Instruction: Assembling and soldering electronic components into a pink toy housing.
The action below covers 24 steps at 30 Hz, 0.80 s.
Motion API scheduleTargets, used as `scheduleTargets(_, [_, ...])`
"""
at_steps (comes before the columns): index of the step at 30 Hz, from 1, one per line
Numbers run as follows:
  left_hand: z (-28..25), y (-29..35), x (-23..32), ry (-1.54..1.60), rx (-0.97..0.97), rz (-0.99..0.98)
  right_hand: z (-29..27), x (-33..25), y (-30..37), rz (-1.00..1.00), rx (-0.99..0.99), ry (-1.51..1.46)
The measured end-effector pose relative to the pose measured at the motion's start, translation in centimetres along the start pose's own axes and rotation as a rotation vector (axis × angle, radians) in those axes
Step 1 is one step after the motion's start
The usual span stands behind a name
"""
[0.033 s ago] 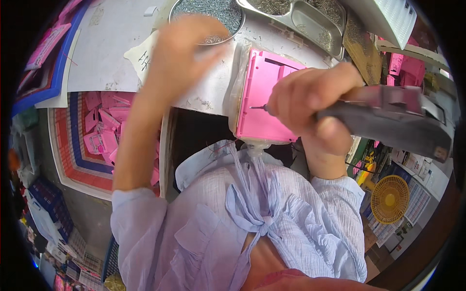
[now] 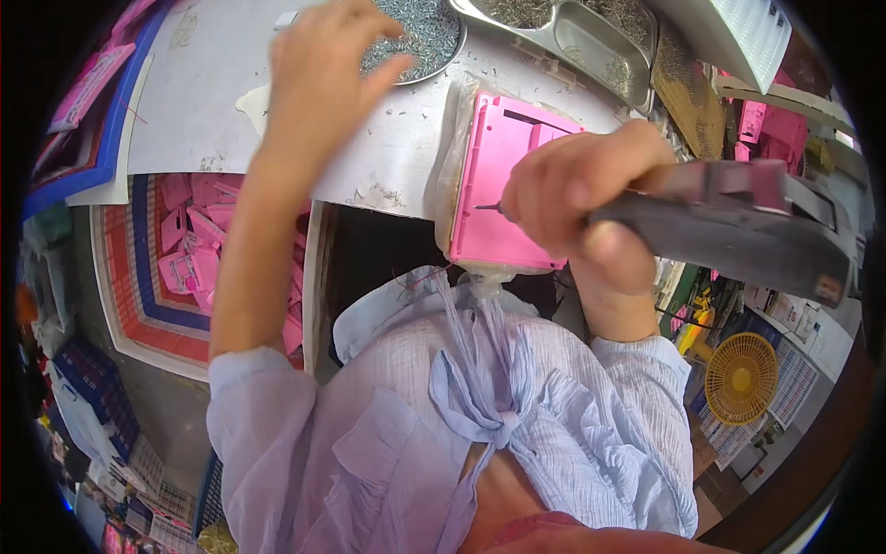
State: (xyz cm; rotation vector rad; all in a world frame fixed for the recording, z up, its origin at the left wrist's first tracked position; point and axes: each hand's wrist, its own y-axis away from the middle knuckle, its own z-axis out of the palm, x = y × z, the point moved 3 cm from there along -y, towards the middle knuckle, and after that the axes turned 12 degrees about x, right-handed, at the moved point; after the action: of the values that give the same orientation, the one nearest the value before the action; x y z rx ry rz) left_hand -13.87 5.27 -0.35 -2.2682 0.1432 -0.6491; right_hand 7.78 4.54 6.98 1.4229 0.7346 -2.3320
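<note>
My left hand reaches over the left side of a round metal dish heaped with small silvery screws. Its thumb and forefinger are spread apart, and nothing shows between them. In my right hand is a dark power screwdriver, gripped near its front end. Its thin bit points left over a pink plastic housing. That housing lies on a plastic-wrapped pad at the table's near edge, and my right hand hides part of it.
A metal tray with compartments of small screws stands at the far right. Left of my body is a striped box full of pink plastic parts. Loose screws lie scattered on the white table. A yellow fan is at the right.
My left hand has moved farther out and left, uncovering more of the screws in the dish. The screwdriver and my right hand have shifted slightly left.
</note>
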Motion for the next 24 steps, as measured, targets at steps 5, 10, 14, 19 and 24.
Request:
scheduleTargets(5, [2.2,-0.1,-1.0,-0.191,-0.245,-0.154,0.1,1.3,1.2,0.107,-0.052,0.166])
scheduleTargets(10, [3.3,0.3,-1.4,-0.235,-0.221,-0.107,0.4,2.2,1.1,-0.081,-0.239,0.37])
scheduleTargets(14, [3.7,0.0,-1.6,-0.232,-0.205,-0.074,0.6,2.8,1.1,-0.154,-0.264,0.334])
scheduleTargets(19, [5.2,-0.5,-2.8,-0.307,-0.105,-0.014,0.1,1.1,0.3,-0.049,-0.238,0.223])
scheduleTargets(24, [3.8,-1.3,-2.6,-0.248,-0.201,-0.127,-0.6,-2.7,-1.0,-0.078,-0.177,0.044])
